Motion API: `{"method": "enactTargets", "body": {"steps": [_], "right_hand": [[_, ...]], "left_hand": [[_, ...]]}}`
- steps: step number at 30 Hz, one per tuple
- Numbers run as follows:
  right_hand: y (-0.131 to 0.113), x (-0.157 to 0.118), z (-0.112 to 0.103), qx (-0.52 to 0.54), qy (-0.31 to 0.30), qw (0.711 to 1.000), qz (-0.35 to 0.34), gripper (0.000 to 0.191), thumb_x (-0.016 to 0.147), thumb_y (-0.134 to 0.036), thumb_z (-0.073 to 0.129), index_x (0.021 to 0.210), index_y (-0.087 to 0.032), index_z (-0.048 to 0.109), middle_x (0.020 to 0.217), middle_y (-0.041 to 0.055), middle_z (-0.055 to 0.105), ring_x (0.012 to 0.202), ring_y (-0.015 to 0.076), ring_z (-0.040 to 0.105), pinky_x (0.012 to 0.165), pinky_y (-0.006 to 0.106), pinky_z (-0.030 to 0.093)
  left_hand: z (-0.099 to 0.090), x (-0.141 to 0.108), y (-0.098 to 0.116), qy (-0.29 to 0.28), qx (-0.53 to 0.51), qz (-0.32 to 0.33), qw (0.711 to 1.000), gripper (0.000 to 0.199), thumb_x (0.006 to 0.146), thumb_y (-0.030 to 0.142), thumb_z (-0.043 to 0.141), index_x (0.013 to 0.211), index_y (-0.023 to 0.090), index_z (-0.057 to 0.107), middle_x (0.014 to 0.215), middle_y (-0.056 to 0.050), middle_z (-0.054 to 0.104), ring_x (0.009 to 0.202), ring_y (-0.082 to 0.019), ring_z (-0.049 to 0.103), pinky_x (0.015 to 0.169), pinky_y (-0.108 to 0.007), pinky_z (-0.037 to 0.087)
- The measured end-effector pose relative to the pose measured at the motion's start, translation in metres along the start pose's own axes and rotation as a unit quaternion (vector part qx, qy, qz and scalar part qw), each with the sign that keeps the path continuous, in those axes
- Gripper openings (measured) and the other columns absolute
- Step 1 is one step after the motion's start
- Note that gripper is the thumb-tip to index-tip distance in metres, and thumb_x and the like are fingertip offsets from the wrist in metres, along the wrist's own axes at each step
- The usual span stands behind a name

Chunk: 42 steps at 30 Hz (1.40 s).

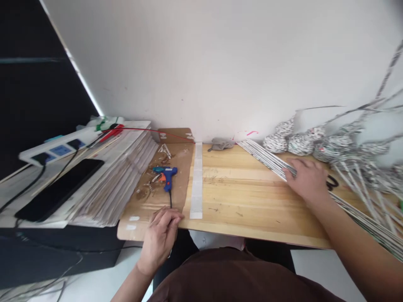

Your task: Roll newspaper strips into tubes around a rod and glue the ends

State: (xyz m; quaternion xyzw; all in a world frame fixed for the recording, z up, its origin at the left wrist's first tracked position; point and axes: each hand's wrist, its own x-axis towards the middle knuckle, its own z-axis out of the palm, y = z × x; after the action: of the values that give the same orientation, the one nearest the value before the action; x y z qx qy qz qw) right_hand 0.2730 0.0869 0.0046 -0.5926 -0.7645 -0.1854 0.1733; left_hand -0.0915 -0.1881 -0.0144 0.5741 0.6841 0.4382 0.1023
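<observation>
My right hand (307, 178) lies over a bundle of long rolled paper sticks (267, 159), its fingers bent round them near the right side of the wooden table (239, 205). At the table's front edge, my left hand (163, 228) rests with its fingers curled together; whether anything is between them is hidden. Just beyond it a blue glue gun (169, 178) lies on a brown cardboard sheet (181, 195), its cord running down toward the hand. A pale strip (197, 184) lies flat beside the cardboard.
Woven paper shapes (300, 144) and more sticks fill the back right, near black scissor handles (332, 182). A grey cloth (221, 144) touches the wall. On the left are a paper stack (116, 180), a black phone (59, 188) and a power strip (59, 147).
</observation>
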Motion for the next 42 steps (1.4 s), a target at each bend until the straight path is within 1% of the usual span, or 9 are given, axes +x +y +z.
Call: {"method": "enactTargets", "body": {"steps": [10, 15, 20, 24, 27, 29, 33, 37, 42], "right_hand": [[-0.005, -0.006, 0.022, 0.013, 0.074, 0.997, -0.026, 0.032, 0.089, -0.041, 0.045, 0.106, -0.021, 0.064, 0.106, 0.0099, 0.066, 0.096, 0.0277, 0.053, 0.073, 0.038, 0.031], [-0.005, -0.006, 0.027, 0.058, 0.085, 0.993, -0.051, 0.029, 0.087, -0.036, 0.048, 0.103, -0.019, 0.065, 0.105, 0.01, 0.066, 0.096, 0.0264, 0.055, 0.079, 0.037, 0.034], [-0.007, -0.008, 0.026, 0.082, 0.089, 0.991, -0.052, 0.027, 0.085, -0.033, 0.051, 0.104, -0.019, 0.065, 0.107, 0.0114, 0.066, 0.099, 0.0262, 0.055, 0.083, 0.037, 0.033], [-0.009, -0.009, 0.024, 0.1, 0.102, 0.987, -0.072, 0.026, 0.083, -0.031, 0.055, 0.103, -0.019, 0.066, 0.106, 0.0133, 0.067, 0.1, 0.0274, 0.054, 0.082, 0.039, 0.033], [-0.019, -0.009, 0.02, 0.14, 0.113, 0.977, -0.114, 0.024, 0.082, -0.027, 0.056, 0.101, -0.017, 0.066, 0.106, 0.0144, 0.067, 0.103, 0.0276, 0.054, 0.089, 0.041, 0.034], [-0.033, -0.013, 0.012, 0.191, 0.105, 0.963, -0.157, 0.022, 0.082, -0.026, 0.056, 0.099, -0.017, 0.066, 0.105, 0.013, 0.067, 0.103, 0.0276, 0.055, 0.094, 0.043, 0.034], [-0.084, -0.032, -0.027, 0.361, 0.016, 0.902, -0.239, 0.019, 0.084, -0.025, 0.056, 0.099, -0.022, 0.066, 0.097, 0.0074, 0.068, 0.095, 0.0246, 0.06, 0.087, 0.045, 0.043], [-0.14, -0.054, -0.075, 0.463, -0.034, 0.836, -0.294, 0.015, 0.083, -0.027, 0.063, 0.096, -0.025, 0.068, 0.089, 0.0037, 0.069, 0.095, 0.0223, 0.06, 0.087, 0.043, 0.044], [-0.178, -0.07, -0.098, 0.505, 0.015, 0.815, -0.282, 0.019, 0.079, -0.029, 0.069, 0.098, -0.025, 0.069, 0.088, 0.0026, 0.07, 0.099, 0.0223, 0.056, 0.091, 0.042, 0.041]], "left_hand": [[-0.026, -0.01, -0.037, 0.069, 0.294, 0.137, 0.944, 0.004, 0.085, 0.018, 0.056, 0.088, 0.02, 0.059, 0.083, -0.003, 0.069, 0.081, -0.021, 0.063, 0.092, -0.038, 0.042], [-0.044, -0.021, -0.052, 0.092, 0.338, 0.122, 0.929, 0.008, 0.086, 0.019, 0.056, 0.093, 0.02, 0.061, 0.088, -0.003, 0.071, 0.084, -0.02, 0.064, 0.094, -0.037, 0.041], [-0.05, -0.02, -0.059, 0.094, 0.317, 0.052, 0.942, 0.012, 0.088, 0.023, 0.052, 0.092, 0.019, 0.063, 0.087, -0.005, 0.07, 0.085, -0.022, 0.064, 0.084, -0.034, 0.043], [-0.043, -0.011, -0.039, 0.11, 0.207, -0.041, 0.971, 0.016, 0.088, 0.029, 0.052, 0.092, 0.021, 0.065, 0.092, -0.005, 0.071, 0.088, -0.022, 0.064, 0.085, -0.034, 0.042], [-0.03, 0.0, -0.014, 0.087, 0.0, -0.157, 0.984, 0.019, 0.086, 0.035, 0.054, 0.093, 0.02, 0.064, 0.089, -0.005, 0.072, 0.086, -0.02, 0.065, 0.082, -0.031, 0.045], [-0.019, 0.008, 0.002, 0.041, -0.191, -0.209, 0.958, 0.022, 0.086, 0.037, 0.056, 0.09, 0.018, 0.064, 0.085, -0.006, 0.072, 0.082, -0.018, 0.065, 0.08, -0.03, 0.047], [0.004, 0.019, 0.025, -0.061, -0.446, -0.286, 0.846, 0.025, 0.083, 0.037, 0.06, 0.092, 0.015, 0.067, 0.087, -0.009, 0.072, 0.082, -0.017, 0.066, 0.082, -0.031, 0.048], [0.016, 0.022, 0.045, -0.138, -0.513, -0.295, 0.794, 0.026, 0.085, 0.034, 0.059, 0.099, 0.015, 0.069, 0.104, -0.012, 0.07, 0.097, -0.02, 0.064, 0.088, -0.032, 0.047], [0.017, 0.019, 0.06, -0.18, -0.538, -0.272, 0.777, 0.023, 0.087, 0.026, 0.057, 0.104, 0.019, 0.07, 0.122, -0.01, 0.062, 0.111, -0.022, 0.057, 0.09, -0.034, 0.047]]}}
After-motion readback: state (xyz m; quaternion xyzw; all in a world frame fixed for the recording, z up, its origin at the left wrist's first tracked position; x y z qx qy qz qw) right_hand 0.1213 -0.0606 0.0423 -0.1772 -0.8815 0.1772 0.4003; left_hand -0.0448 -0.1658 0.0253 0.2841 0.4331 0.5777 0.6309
